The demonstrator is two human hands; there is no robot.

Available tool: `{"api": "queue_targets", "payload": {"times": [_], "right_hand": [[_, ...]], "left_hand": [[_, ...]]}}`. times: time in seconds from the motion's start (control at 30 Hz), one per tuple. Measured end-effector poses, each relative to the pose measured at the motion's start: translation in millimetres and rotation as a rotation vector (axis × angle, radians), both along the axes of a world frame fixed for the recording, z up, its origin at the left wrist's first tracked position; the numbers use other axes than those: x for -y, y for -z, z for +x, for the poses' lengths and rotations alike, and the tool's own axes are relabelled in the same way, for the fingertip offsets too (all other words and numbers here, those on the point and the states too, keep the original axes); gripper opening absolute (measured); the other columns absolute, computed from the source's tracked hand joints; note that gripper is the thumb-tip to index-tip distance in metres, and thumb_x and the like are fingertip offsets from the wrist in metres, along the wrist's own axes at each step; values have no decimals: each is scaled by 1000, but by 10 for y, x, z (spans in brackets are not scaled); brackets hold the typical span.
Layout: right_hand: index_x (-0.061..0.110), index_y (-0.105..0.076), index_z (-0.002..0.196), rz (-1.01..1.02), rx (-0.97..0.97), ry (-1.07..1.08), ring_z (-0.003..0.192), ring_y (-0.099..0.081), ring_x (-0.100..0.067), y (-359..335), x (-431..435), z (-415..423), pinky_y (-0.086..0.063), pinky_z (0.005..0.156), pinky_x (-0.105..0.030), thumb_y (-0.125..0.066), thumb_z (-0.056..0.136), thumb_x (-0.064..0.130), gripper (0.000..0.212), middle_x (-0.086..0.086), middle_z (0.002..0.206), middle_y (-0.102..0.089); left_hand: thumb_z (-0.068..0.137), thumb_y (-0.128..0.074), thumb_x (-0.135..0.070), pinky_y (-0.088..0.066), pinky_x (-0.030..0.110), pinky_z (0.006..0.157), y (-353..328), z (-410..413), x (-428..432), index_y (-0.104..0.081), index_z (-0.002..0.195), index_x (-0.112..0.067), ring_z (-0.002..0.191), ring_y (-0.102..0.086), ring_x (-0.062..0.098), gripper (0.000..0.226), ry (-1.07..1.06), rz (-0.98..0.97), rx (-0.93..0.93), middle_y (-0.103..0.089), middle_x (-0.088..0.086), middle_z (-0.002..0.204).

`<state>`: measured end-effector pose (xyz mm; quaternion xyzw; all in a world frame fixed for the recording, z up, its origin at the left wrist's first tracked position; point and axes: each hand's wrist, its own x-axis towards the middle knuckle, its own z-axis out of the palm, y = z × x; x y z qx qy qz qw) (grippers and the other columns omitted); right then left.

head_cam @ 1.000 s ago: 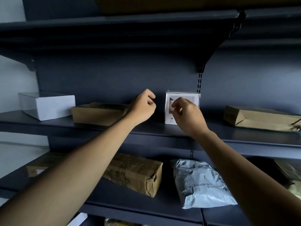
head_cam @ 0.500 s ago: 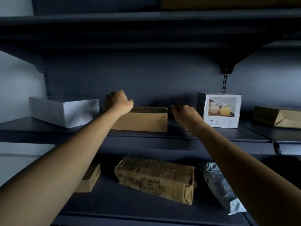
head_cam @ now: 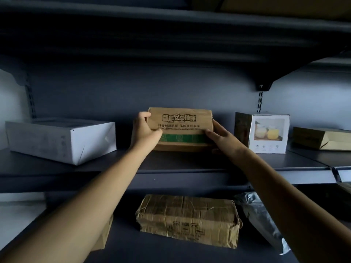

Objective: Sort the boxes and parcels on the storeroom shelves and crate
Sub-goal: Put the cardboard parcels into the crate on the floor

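Observation:
A flat brown cardboard box (head_cam: 180, 128) with printed characters and a green stripe is tipped up on the middle shelf (head_cam: 190, 162), its printed face towards me. My left hand (head_cam: 144, 131) grips its left end, thumb on the front. My right hand (head_cam: 220, 135) holds its right end with fingers curled round the lower corner. A white picture box (head_cam: 267, 132) stands upright just right of it. A white box (head_cam: 62, 139) lies to the left.
A flat brown parcel (head_cam: 321, 137) lies at the far right of the middle shelf. On the lower shelf sit a taped brown package (head_cam: 190, 219), a grey plastic mailer (head_cam: 264, 219) and a small brown box (head_cam: 106, 232) partly behind my left arm. An upper shelf (head_cam: 171, 25) overhangs.
My right hand let go of the white picture box and both hands moved left to the brown box. They took hold of it and tipped it up from lying flat.

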<state>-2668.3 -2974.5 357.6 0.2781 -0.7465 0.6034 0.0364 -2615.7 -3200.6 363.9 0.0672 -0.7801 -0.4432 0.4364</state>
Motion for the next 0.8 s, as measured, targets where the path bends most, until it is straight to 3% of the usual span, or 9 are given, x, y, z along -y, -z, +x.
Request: {"api": "queue_targets", "payload": {"times": [0.17,0.4,0.53,0.7,0.8], "right_hand": [[37,-28,148,-109,35,-104,97,-63,-5,31,-4,-125,-54,58,-19,-54,99,16,60,6,111,-67],[30,-51,130,41,-210,16,110,-61,-14,45,-57,-122,-58,82,-31,-77,81,27,55,4,120,-61],[25,-48,130,81,-286,139,115,-56,-15,67,-57,-146,-51,96,-36,-85,70,32,71,0,127,-54],[25,-44,129,46,-322,145,118,-50,-13,74,-59,-133,-47,101,-34,-85,70,21,71,-1,129,-50],[27,-43,125,14,-329,134,117,-51,-13,72,-55,-136,-46,96,-27,-85,70,15,71,-2,129,-51]], "left_hand": [[82,-63,-4,-30,10,74,22,8,-10,-39,133,-15,107,-40,7,58,-65,-214,-12,-36,5,136],[84,-68,-13,-34,22,92,84,-30,6,-32,137,-13,128,-41,21,64,-91,-293,0,-40,7,140],[87,-67,-15,-34,24,95,94,-17,-19,-30,140,-15,131,-42,22,65,-84,-319,0,-41,7,144],[87,-66,-12,-33,23,95,114,14,-23,-29,141,-16,132,-42,20,65,-59,-331,-14,-37,5,147],[88,-64,-10,-34,23,93,115,19,-24,-29,141,-17,131,-43,18,64,-40,-328,-17,-38,4,147]]}}
